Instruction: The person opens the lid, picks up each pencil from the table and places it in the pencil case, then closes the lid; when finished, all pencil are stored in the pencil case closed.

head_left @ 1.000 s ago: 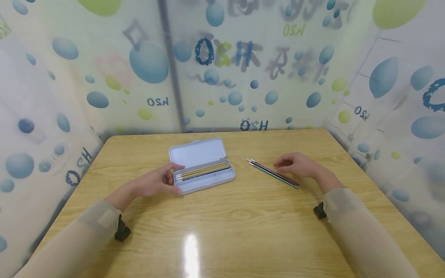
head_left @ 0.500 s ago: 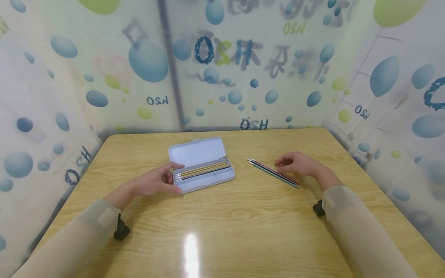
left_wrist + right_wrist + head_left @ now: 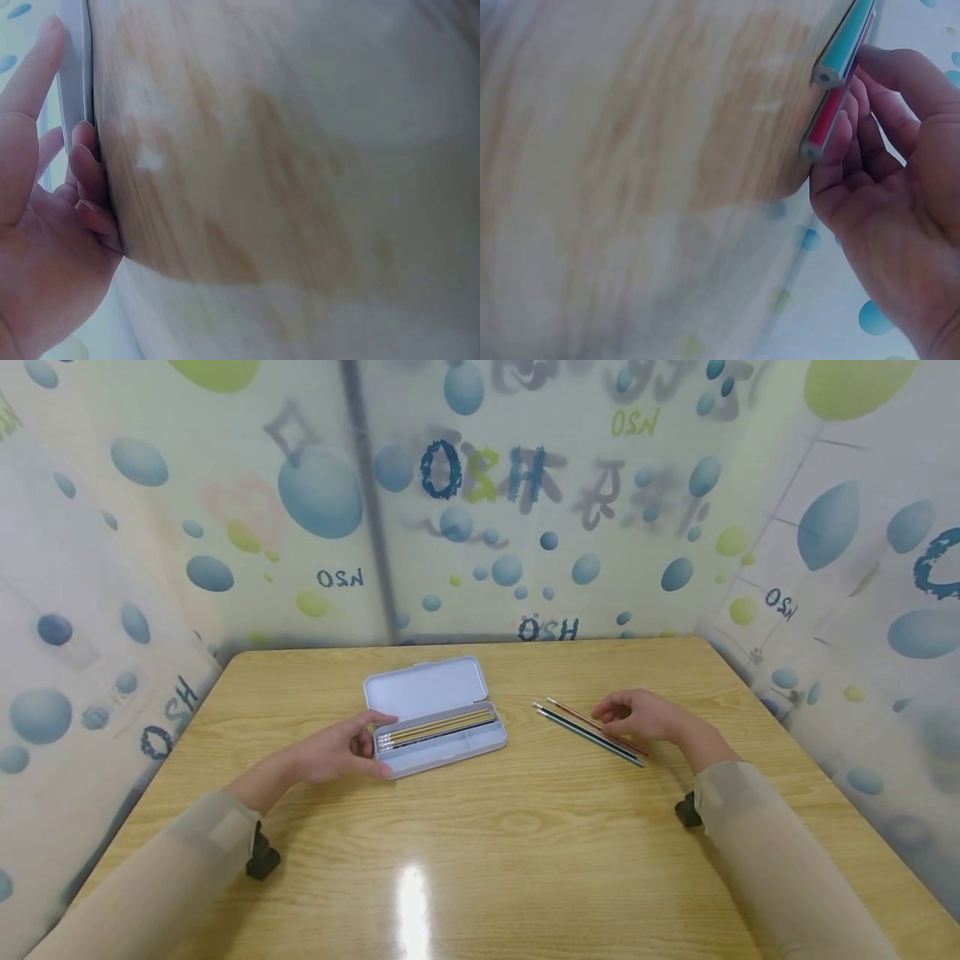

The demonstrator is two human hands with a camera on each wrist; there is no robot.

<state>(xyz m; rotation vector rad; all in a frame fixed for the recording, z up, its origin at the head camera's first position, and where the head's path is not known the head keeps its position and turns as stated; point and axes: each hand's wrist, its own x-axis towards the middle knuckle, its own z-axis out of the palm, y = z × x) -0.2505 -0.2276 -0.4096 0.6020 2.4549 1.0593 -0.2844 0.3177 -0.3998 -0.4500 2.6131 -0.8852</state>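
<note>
A pale blue pencil case (image 3: 486, 743) lies with its lid (image 3: 427, 689) raised at the back. Yellow pencils (image 3: 442, 725) and a dark pencil (image 3: 453, 734) lie in its long compartment. My left hand (image 3: 337, 750) grips the case's left end, thumb at the front and fingers behind. Right of the case, my right hand (image 3: 647, 717) pinches a red pencil (image 3: 573, 712) partway along; the curled fingers appear beside it in the right wrist view. A teal pencil (image 3: 844, 49) lies close by, with a dark one alongside in the head view.
The wooden table (image 3: 480, 860) runs back to a patterned curtain (image 3: 480, 568), with similar curtains at both sides. Light glares off the table near its front. A dark wrist device (image 3: 262, 856) shows below the left sleeve, another (image 3: 688, 811) at the right.
The red pencil has come apart from the teal and dark pencils, shifting slightly back and to the right. My left hand and the case stay where they were.
</note>
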